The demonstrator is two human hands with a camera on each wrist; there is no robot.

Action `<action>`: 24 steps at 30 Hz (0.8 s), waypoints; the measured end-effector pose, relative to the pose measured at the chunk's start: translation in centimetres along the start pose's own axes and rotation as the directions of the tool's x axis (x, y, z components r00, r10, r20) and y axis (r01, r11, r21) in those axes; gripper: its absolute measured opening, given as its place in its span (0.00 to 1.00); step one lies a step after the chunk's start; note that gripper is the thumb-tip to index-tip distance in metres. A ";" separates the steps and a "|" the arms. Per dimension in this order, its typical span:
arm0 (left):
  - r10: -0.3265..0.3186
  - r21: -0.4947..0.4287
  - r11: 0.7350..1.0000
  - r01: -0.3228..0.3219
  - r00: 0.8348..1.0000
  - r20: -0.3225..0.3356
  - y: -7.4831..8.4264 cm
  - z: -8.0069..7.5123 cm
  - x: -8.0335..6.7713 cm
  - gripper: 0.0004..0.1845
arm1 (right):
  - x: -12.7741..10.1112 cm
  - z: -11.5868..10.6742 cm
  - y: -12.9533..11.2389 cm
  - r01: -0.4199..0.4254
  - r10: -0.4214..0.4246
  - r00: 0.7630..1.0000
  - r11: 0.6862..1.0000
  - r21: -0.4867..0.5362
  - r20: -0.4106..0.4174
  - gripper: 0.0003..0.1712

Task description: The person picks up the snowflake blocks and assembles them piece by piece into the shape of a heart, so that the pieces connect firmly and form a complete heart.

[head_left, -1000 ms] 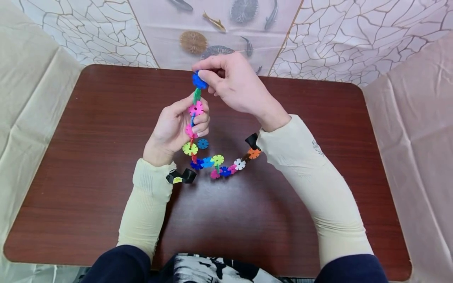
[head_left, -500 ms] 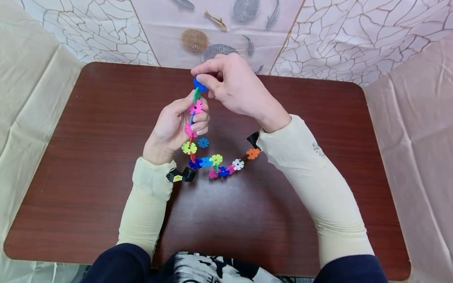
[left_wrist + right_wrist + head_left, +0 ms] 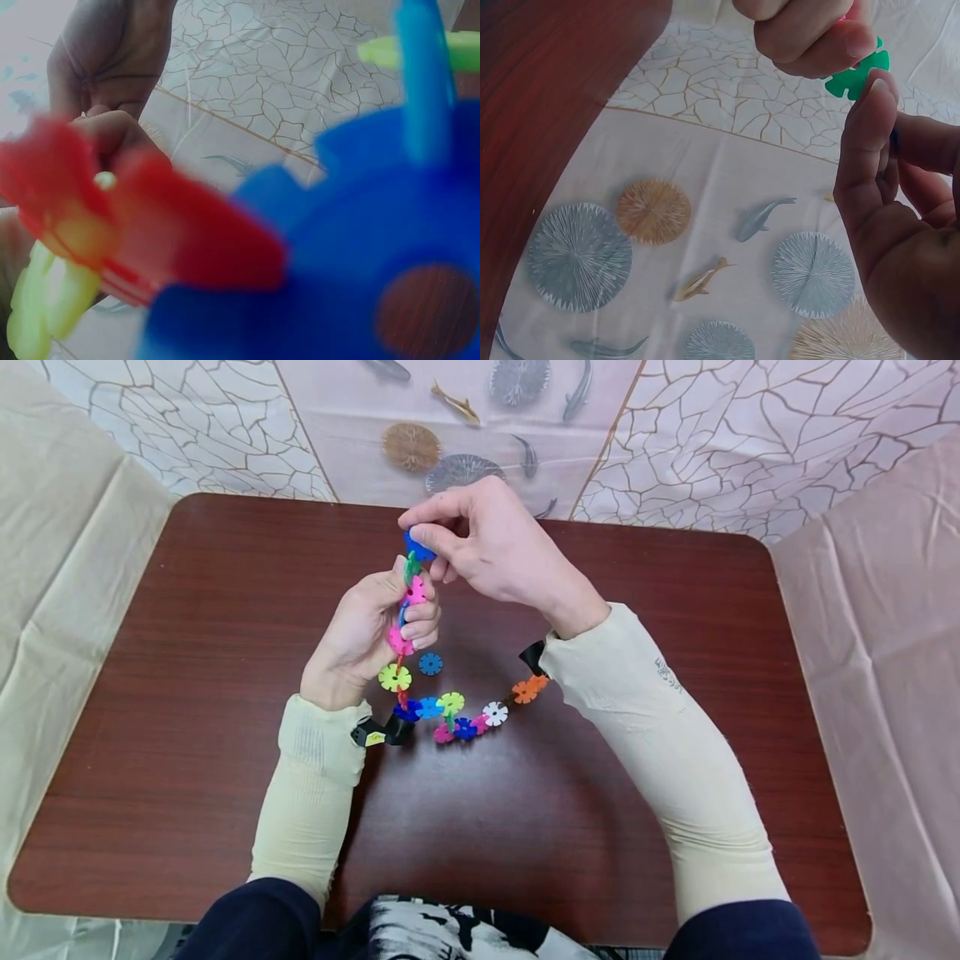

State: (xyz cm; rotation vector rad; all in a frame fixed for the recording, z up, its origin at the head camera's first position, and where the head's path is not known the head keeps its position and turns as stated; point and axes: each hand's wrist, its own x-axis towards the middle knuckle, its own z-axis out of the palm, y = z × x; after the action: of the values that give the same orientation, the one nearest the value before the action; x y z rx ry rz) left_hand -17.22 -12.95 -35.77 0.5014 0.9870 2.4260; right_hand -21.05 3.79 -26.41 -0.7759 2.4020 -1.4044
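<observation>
1. The left hand grips the upper part of a chain of multicoloured plastic snowflake-shaped discs, fingers curled round a pink disc.
2. The right hand pinches a dark blue plastic disc between thumb and forefinger at the chain's top end, touching a green plastic disc.
3. The chain hangs from the left hand and its lower part lies curved on the dark red-brown wooden table — ending at an orange disc beside the right sleeve.
4. One loose small blue disc lies on the table, just right of the left hand — apart from the chain.
5. In the left wrist view the discs are blurred.
</observation>
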 end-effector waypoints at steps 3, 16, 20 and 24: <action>0.006 0.002 1.000 -0.006 1.000 -0.006 0.0 0.0 0.0 0.20 | -0.1 0.0 0.0 -0.002 0.003 1.000 1.000 0.019 -0.003 0.12; -0.041 0.031 0.999 0.043 0.998 -0.048 -0.2 -0.3 -0.1 0.19 | 0.0 -0.6 -0.1 -0.052 0.056 0.997 0.994 -0.093 0.048 0.12; -0.061 0.072 0.995 0.064 0.997 -0.049 -0.4 -0.1 0.0 0.20 | 0.1 -0.9 0.0 -0.057 0.066 0.995 0.993 -0.100 0.080 0.11; -0.052 0.070 0.996 0.055 0.998 -0.043 -0.3 0.0 0.0 0.19 | 0.1 -0.8 0.2 -0.064 0.068 0.995 0.997 -0.053 0.072 0.12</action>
State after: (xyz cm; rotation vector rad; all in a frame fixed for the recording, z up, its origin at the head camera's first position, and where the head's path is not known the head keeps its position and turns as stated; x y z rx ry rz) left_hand -17.15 -12.74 -36.01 0.4457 1.0934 2.3691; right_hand -21.52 4.37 -26.15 -0.7402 2.3917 -1.2724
